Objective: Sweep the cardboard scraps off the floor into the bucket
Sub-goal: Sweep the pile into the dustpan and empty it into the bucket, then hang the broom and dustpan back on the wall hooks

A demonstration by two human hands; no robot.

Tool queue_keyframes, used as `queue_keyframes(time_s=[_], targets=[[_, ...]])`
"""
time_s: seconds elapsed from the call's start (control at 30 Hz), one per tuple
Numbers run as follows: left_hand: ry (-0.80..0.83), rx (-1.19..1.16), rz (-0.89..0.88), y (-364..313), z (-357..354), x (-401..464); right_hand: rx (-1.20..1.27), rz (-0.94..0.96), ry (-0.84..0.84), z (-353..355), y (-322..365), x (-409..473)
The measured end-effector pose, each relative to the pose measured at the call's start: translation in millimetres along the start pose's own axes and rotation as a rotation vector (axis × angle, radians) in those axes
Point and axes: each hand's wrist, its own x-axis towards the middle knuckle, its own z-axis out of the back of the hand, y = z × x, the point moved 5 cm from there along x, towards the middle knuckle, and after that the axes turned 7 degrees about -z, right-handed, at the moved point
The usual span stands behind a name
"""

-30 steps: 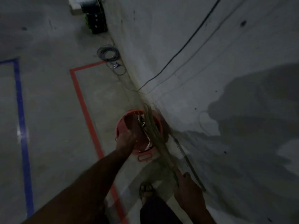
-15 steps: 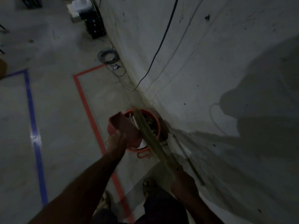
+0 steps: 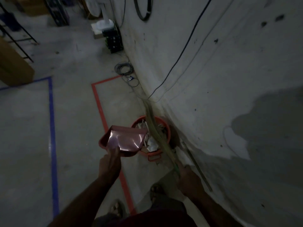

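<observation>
Holding: pale cardboard scraps (image 3: 151,143), heaped inside the orange bucket (image 3: 167,128) at the wall's foot. Dustpan (image 3: 124,141), pink, pan bare as far as I can see, tipped at the bucket's near rim; my left hand (image 3: 109,163) grips its handle. Grass broom (image 3: 155,135), bristles across the bucket's mouth; my right hand (image 3: 188,179) clasps its shaft. Floor (image 3: 73,120) in view: no scraps showing. Judged near done.

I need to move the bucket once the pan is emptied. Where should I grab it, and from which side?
Take the bucket by the small loop handle that sticks out from its rim on the side nearest the person. Come from the near side, below the dustpan, since the wall crowds its far side and the broom leans across its mouth.
</observation>
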Motion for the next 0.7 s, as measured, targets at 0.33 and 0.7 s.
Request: queue_keyframes(time_s=[0.33,0.7], targets=[[-0.321,-0.179,0.160,81.5,84.4,-54.2,0.164,0.140,0.152,9.2,134.9,-1.4],[-0.302,0.006,0.056,119.2,221.3,-83.3,0.048,0.141,0.128,70.0,259.9,-81.0]])
